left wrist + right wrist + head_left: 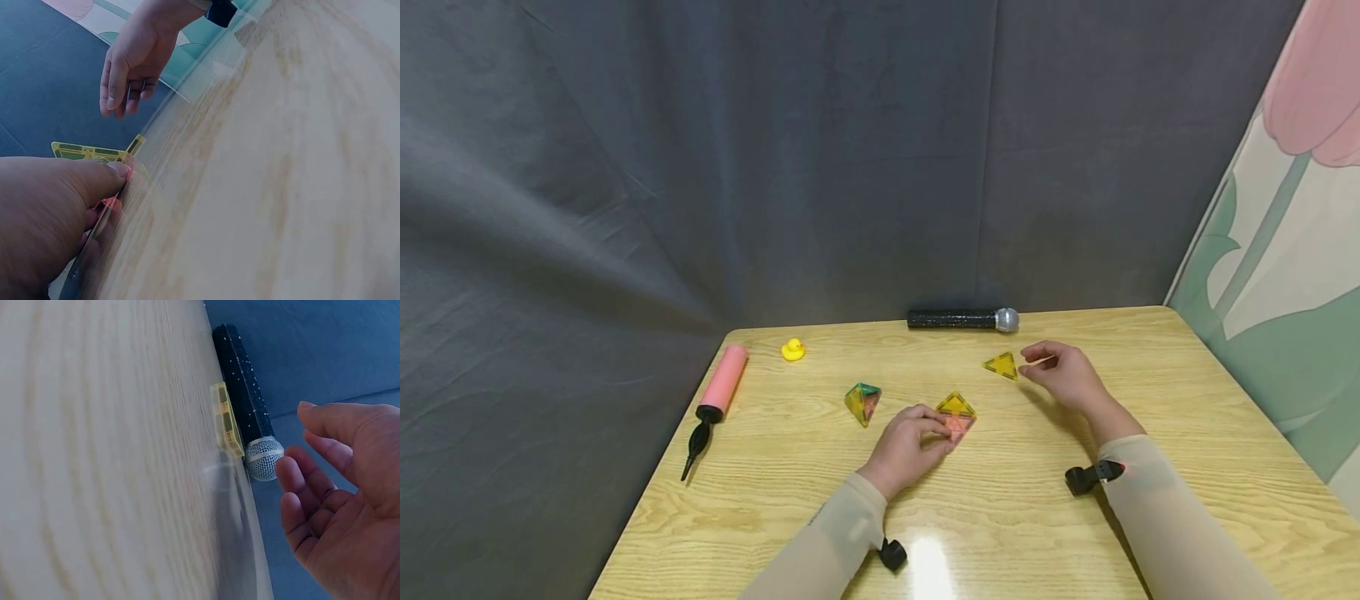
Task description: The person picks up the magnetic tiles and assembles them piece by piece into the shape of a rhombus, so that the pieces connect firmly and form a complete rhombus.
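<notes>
Lower centre, the left hand (904,450) pinches a pink tile (958,427), best held steady; right of centre, the relaxed, empty right hand (1064,379) hovers beside a yellow triangle (1002,365).

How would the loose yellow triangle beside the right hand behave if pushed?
The yellow triangle looks stiff, judging by its straight, framed edges. Its thin profile suggests it's light. Lying flat on the glossy table, it would probably slide, not tip.

Grouped tiles (957,407): yellow, pink. Lone tile (1002,365): yellow. Pyramid (854,403): green, yellow, reddish. Mic (951,319): black, silver-flecked. Pump (727,379): pink and black. Duck (793,351): yellow. Worktop (1000,533): pale wood grain. Curtain (850,158): dark grey. Mural (1292,275): pink, green, cream.
</notes>
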Motion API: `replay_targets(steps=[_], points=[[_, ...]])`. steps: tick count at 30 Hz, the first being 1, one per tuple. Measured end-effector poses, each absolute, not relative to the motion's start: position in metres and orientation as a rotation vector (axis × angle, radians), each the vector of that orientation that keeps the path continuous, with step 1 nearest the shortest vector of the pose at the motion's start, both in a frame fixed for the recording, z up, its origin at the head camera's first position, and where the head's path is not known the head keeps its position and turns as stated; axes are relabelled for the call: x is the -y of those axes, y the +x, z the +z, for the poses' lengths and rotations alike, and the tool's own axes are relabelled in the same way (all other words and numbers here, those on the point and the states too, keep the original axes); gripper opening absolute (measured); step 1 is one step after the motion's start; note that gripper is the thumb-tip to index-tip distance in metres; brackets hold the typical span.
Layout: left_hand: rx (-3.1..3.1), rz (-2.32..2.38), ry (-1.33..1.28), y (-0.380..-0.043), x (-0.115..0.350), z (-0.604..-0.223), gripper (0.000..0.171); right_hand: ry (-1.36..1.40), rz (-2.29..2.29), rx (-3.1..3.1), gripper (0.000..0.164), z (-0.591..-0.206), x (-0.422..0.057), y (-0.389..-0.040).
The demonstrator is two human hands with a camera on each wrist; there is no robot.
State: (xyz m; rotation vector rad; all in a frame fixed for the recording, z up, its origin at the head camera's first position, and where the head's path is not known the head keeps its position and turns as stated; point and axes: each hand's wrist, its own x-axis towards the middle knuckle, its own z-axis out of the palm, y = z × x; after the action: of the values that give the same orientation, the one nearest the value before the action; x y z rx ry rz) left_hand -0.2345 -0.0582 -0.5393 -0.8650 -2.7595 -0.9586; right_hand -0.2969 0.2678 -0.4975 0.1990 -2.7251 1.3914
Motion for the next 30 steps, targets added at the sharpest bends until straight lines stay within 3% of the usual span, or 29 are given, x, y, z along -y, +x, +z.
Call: replay_targets(steps=[30], points=[[2.762,-1.009,-0.806,-0.233,0.056,-0.539,0.013,0.239,1.384,2.837,0.052,-0.514,-0.266,-0.330]])
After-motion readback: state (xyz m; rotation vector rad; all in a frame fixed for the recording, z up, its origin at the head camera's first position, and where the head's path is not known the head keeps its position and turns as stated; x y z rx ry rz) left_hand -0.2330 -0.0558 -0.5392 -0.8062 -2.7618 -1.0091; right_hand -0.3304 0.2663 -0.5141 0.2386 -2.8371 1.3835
